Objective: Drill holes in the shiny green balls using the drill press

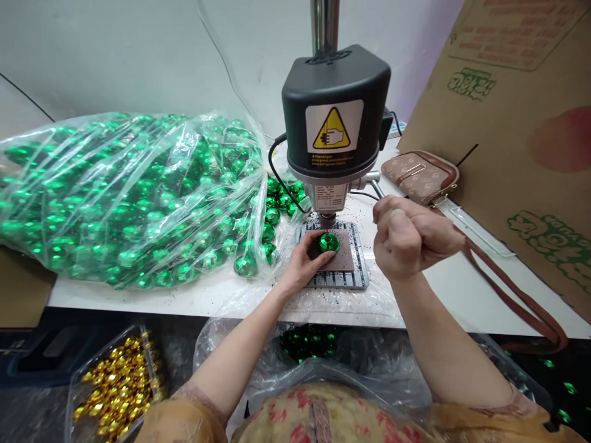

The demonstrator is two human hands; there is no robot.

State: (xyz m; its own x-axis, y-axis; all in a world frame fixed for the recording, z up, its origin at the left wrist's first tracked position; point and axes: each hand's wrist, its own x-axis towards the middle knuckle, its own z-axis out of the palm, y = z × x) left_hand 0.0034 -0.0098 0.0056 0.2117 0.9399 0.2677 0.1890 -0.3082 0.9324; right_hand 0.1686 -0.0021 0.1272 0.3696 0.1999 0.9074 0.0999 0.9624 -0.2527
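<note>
My left hand (306, 257) pinches a shiny green faceted ball (329, 242) between thumb and fingers. The ball rests on a brownish square pad (345, 259) over the slotted metal base plate (362, 275), right below the chuck of a black bench drill press (336, 86). How close the drill bit comes to the ball is hard to make out. My right hand (406, 237) is closed in a fist around the end of the drill press lever (376, 184), which sticks out at the machine's right side. Dark specks lie scattered around the base.
On the left, a clear plastic bag (138, 203) bulges with green balls, some loose at its mouth. A patterned purse (415, 175) with a brown strap lies right, before a large cardboard box (521, 123). Below the table edge are a bin of gold balls (122, 381) and more green balls (310, 341).
</note>
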